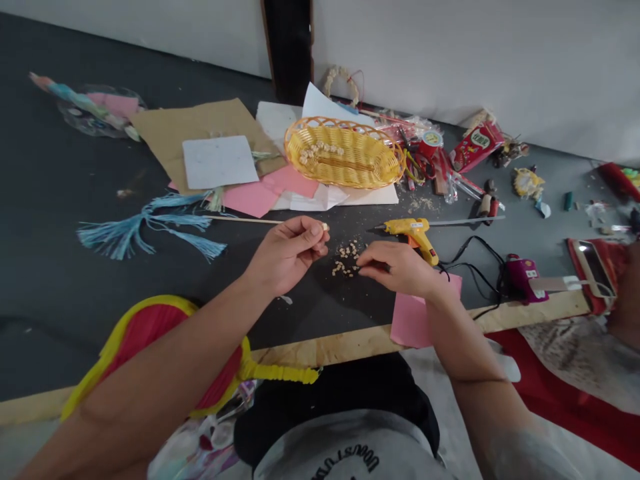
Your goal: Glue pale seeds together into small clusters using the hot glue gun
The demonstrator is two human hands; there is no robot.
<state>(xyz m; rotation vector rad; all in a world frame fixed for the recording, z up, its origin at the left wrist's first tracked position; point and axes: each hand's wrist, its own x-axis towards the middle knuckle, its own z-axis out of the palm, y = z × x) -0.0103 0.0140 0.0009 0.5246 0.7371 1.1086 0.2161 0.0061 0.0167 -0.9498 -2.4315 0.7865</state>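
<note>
My left hand (pixel 295 250) is closed around a thin wooden stick (pixel 245 219), which runs out leftward behind the knuckles. A small pale lump (pixel 325 227) shows at its fingertips. Beside it, my right hand (pixel 395 267) has its fingers pinched at the edge of a scatter of small beige bits (pixel 345 257) on the dark tabletop. Whatever is between those fingers is too small to make out. Just beyond the right hand lies a yellow glue gun (pixel 410 230) with a glue stick (pixel 470 220) out of its back.
A yellow woven basket (pixel 350 177) holds several pale bits. Blue tassels (pixel 120 233) lie left; a red fan with yellow edging (pixel 150 320) sits under my left forearm. Pink paper (pixel 407 320), a black cord (pixel 480 247) and a purple power adapter (pixel 523 277) lie right. Another person's arm (pixel 625 293) shows.
</note>
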